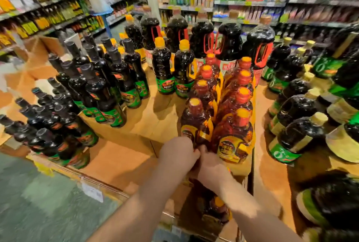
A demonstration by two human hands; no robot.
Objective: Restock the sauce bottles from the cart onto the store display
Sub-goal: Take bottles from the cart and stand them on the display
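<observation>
Left hand (177, 149) curled against base of front-left amber bottle (195, 123), fingers wrapped round its lower label. Right hand (210, 166) just beside it, touching left hand at the knuckles, fingers tucked low between the front two amber bottles; gripping the same bottle or the neighbour, cannot tell. Both forearms reaching in from lower edge.

Amber bottles standing upright in two close rows on cardboard display (155, 117), red-orange caps, yellow handles, shrink-wrapped; front-right bottle (235, 136) touching front-left. One more amber bottle (217, 208) lying lower down, beneath the right forearm, inside an open carton (174, 203); partly hidden.

Left of the rows: dark slim bottles (101, 94) with black caps and green labels, grouped in cartons, tilted by lens. Behind: two dark bottles with orange caps (163, 66), then large dark jugs with red handles (229, 45). Right: squat dark bottles with pale caps and green labels (297, 133), stepping upward toward right edge.

Background: store shelves (252, 2) stocked with bottles and packets, blurred. Grey floor (48, 203) at lower left. Price tag (92, 191) on display's front edge, unreadable.
</observation>
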